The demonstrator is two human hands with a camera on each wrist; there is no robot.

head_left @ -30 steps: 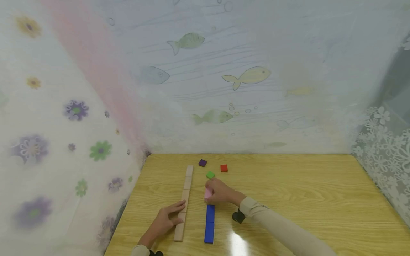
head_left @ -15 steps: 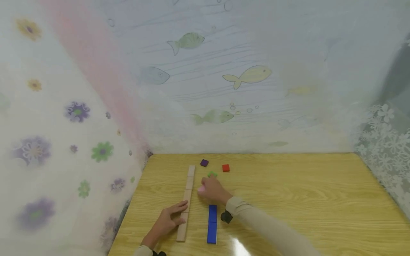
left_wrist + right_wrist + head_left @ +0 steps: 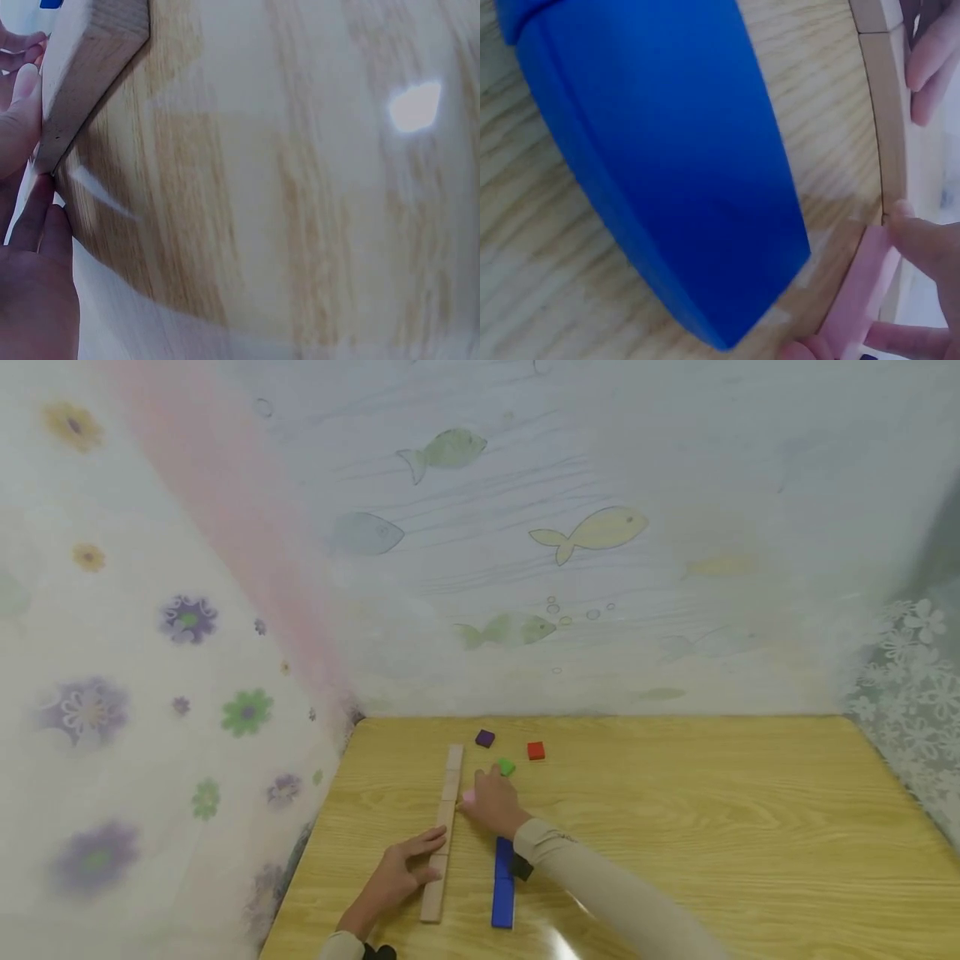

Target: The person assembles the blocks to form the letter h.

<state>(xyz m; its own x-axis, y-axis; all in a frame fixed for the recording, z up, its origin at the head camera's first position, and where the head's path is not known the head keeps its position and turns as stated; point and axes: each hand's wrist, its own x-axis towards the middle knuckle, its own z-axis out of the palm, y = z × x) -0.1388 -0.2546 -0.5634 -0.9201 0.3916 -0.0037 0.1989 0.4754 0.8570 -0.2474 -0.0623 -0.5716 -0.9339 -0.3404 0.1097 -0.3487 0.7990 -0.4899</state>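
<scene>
A row of plain wooden blocks (image 3: 432, 900) (image 3: 889, 112) runs lengthwise on the table. Against its left side rest the thumb and fingers of my left hand (image 3: 397, 875) (image 3: 34, 292). My right hand (image 3: 495, 804) (image 3: 930, 262) pinches a pink block (image 3: 468, 796) (image 3: 859, 292) between thumb and fingers. In the right wrist view, one end of the pink block lies at the wooden row, slanted to it, near a seam. Two blue blocks (image 3: 502, 902) (image 3: 667, 150) lie end to end to the right, partly under my right wrist in the head view.
Beyond my right hand lie a green block (image 3: 506, 767), a purple block (image 3: 485, 738) and a red block (image 3: 536, 751). The wooden table (image 3: 712, 827) meets a fish-painted wall at the back and a flower-patterned wall on the left.
My right hand has carried the pink block left, from beyond the blue blocks to beside the wooden row. My left hand keeps its place on the row. The head view has shifted slightly.
</scene>
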